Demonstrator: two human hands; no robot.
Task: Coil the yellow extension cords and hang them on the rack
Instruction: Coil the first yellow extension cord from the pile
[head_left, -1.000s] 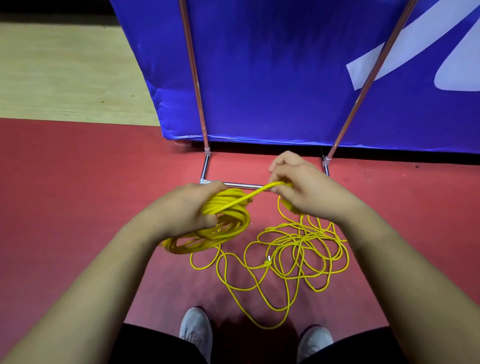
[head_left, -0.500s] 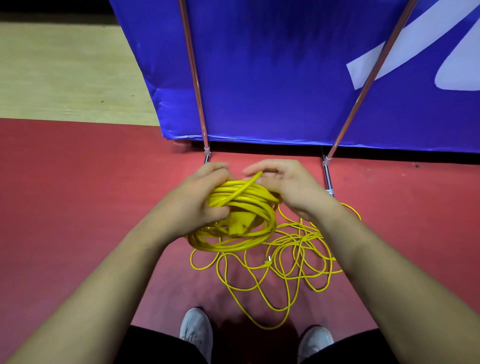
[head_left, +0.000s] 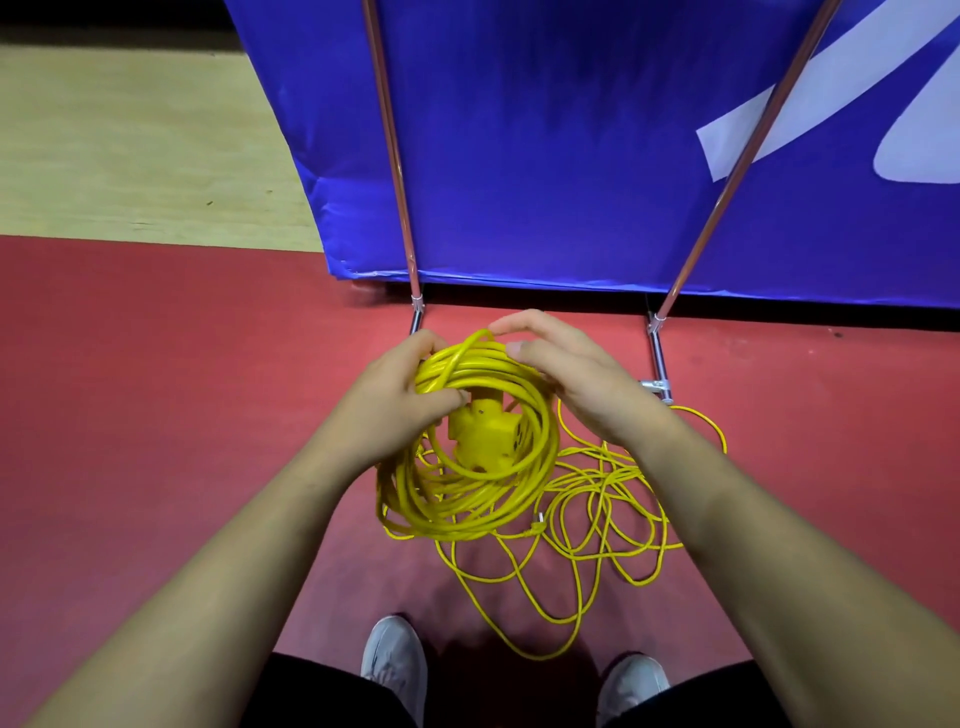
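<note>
The rack (head_left: 397, 197) behind the coil (head_left: 467, 501) is cut off at the top edge. Only two slanted coppery poles and their chrome feet show, and the left foot and the crossbar lie behind the hands. The left hand (head_left: 392, 402) grips the coil at its upper left, fingers curled round the bundled strands and thumb across their front, so the strands inside the fist are hidden. The right hand (head_left: 579, 387) lies over the coil's upper right with fingers loosely arched, its fingertips (head_left: 501, 326) at the topmost loop. Whether it pinches that strand or only rests on it cannot be told, since the palm covers the contact. The coil hangs from the left hand above the floor (head_left: 156, 415). It is a thick round bundle of smooth, glossy yellow cable, and in its middle sits a blocky yellow socket (head_left: 485, 436) whose details are hard to make out. Below and right of the coil, the loose cord (head_left: 602, 499) sprawls on the floor in thin tangled loops, one end trailing toward the shoes (head_left: 395, 657), which are grey and cut off at the bottom edge. Behind the coil stands a blue banner (head_left: 571, 156) of smooth sheet with pale shapes, cropped at the right. The floor is matt red, with a pale wood strip (head_left: 130, 156) far left of the coil.
</note>
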